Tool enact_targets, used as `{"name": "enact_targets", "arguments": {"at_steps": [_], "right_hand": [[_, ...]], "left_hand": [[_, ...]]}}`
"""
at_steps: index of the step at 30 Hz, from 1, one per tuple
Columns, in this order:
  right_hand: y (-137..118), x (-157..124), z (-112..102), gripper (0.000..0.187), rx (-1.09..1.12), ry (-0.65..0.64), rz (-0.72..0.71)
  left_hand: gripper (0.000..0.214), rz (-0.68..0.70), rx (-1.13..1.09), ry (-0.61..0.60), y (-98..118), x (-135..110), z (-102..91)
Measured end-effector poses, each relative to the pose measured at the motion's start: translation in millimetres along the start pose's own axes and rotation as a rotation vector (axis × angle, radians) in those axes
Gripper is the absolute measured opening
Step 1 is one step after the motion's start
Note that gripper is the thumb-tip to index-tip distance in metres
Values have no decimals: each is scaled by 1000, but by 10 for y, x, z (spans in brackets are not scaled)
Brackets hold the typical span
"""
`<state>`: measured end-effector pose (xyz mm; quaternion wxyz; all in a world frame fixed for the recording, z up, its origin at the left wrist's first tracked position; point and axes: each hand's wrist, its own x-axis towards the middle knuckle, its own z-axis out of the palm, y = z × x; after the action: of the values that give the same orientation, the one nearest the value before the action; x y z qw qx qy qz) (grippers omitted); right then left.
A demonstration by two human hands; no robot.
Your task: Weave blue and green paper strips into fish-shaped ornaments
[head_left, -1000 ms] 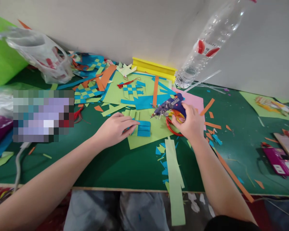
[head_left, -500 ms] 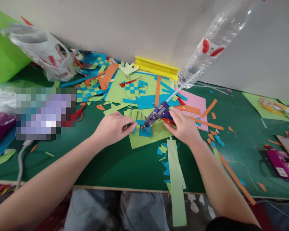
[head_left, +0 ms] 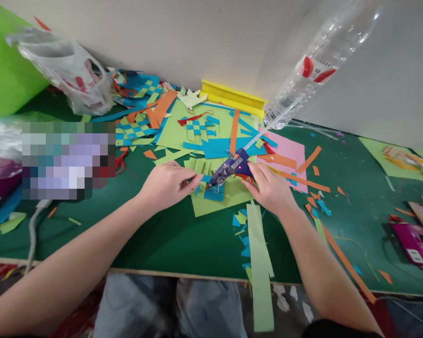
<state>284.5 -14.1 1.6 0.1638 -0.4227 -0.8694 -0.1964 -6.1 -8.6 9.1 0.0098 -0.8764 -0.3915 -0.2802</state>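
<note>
My right hand (head_left: 270, 188) grips a dark blue glue gun (head_left: 231, 168) with a small red light and a clear glue stick poking out behind. Its nozzle points down-left onto a small blue paper piece (head_left: 214, 192) lying on a light green sheet (head_left: 229, 197). My left hand (head_left: 167, 184) sits just left of the nozzle, fingers pinched on the edge of the blue and green paper strips (head_left: 197, 167). Orange-handled scissors lie mostly hidden under my right hand.
Woven blue-and-green paper mats (head_left: 134, 131), orange strips and scraps litter the green table (head_left: 183, 239). A clear plastic bottle (head_left: 317, 65) leans at the back right, a yellow bar (head_left: 232, 96) by the wall, a plastic bag (head_left: 66, 75) back left. Long green strips (head_left: 259, 263) overhang the front edge.
My right hand brought the glue gun down and left, from above the scissors to the blue paper piece. My left hand stayed on the paper, its fingers now pinching the strips' edge.
</note>
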Motion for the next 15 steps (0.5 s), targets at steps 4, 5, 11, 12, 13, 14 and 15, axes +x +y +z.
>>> {"name": "enact_targets", "arguments": {"at_steps": [4, 5, 11, 12, 13, 14, 15], "right_hand": [[-7, 1, 0, 43, -31, 32, -38], [-9, 2, 0, 43, -35, 38, -44], [-18, 2, 3, 41, -31, 20, -56], [-19, 1, 5, 40, -29, 18, -59], [-19, 1, 6, 40, -28, 18, -62], [-19, 0, 6, 40, -27, 17, -65], [-19, 1, 5, 40, -26, 16, -68]], "left_hand": [[44, -14, -16, -26, -8, -4, 8], [44, -17, -20, -33, -10, -5, 10], [46, -35, -22, -49, -16, -9, 11], [46, -35, -22, -50, -16, -9, 10], [46, -34, -21, -51, -15, -9, 10], [46, -32, -22, -51, -14, -10, 10], [46, -30, -22, -49, -13, -10, 10]]}}
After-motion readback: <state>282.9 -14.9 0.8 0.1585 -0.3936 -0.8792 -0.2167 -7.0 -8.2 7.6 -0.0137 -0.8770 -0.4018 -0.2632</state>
